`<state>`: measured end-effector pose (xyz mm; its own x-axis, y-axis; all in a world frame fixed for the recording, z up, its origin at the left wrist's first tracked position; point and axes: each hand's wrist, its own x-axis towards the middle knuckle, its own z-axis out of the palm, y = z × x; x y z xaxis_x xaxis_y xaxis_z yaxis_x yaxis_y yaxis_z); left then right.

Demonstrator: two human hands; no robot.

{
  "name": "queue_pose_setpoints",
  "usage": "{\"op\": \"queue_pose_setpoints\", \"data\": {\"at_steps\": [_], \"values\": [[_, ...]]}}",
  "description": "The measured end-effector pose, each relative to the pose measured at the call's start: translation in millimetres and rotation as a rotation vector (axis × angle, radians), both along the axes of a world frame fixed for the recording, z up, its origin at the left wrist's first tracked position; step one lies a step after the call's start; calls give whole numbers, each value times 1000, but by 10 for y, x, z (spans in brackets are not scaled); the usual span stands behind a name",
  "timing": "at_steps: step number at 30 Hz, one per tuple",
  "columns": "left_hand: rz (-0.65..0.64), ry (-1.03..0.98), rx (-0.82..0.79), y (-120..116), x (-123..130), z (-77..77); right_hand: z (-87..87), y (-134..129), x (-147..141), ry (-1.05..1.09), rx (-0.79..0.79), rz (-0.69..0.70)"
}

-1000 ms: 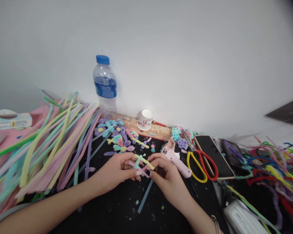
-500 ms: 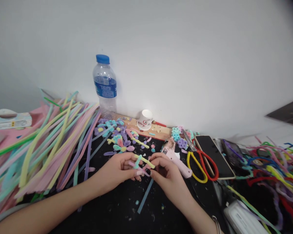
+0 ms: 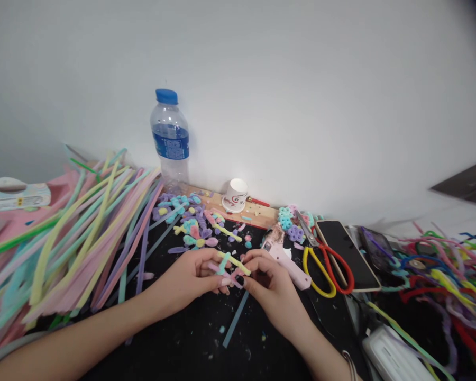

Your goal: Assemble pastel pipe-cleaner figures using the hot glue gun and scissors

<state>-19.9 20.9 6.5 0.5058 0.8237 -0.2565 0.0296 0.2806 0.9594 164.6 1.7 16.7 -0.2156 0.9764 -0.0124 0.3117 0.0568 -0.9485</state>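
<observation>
Left hand [image 3: 190, 275], head view: curled, pinching pastel fuzzy-stem piece [image 3: 234, 261]
Right hand [image 3: 272, 288]: fingertips closed on its other end
Piece: between hands, above black surface [image 3: 174, 344]
Bottle [image 3: 170, 142]: blue label, text unreadable
Cup [image 3: 235, 196]: red print, illegible

Left hand [image 3: 192, 272], right hand [image 3: 267, 283] partly hide pipe-cleaner piece [image 3: 234, 263]. Left of grip, pipe-cleaner bundle [image 3: 83, 238] runs off-frame. Beyond grip, bottle label [image 3: 170, 142] text is too small. Right, pipe-cleaner tangle [image 3: 454, 289] is cut off.
</observation>
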Motion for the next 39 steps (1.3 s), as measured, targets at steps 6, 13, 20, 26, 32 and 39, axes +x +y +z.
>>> {"op": "queue_pose_setpoints", "data": {"at_steps": [6, 13, 20, 26, 32, 39], "values": [[2, -26, -8, -11, 5, -1, -9, -1, 0, 9, -7, 14], [4, -40, -2, 2, 1, -24, 7, -10, -9, -15, 8, 8], [7, -3, 10, 1, 1, -12, -14, -17, -5, -31, 45, 8], [-6, 14, 16, 5, -3, -5, 4, -14, -7, -51, 59, -1], [-9, 1, 30, -8, -1, -10, 11, -12, -7, -61, 73, -12], [26, 25, 34, 4, 6, -19, -5, -4, -2, -76, 81, -13]]}}
